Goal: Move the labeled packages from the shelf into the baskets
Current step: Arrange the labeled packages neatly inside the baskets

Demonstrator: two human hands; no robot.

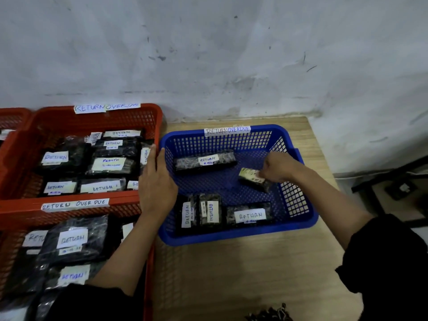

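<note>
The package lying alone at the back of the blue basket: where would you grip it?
Across its short width at mid-length, from above. The package lies flat and long, left to right, in the blue basket, with bare floor along both long sides.

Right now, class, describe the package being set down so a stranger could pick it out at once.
Find the blue basket on the wooden table, right of the red baskets. Inside, near its right wall, the right hand pinches a dark package. Unlike the four lying flat with readable RETURN labels, it sits tilted, its label blurred.
</note>
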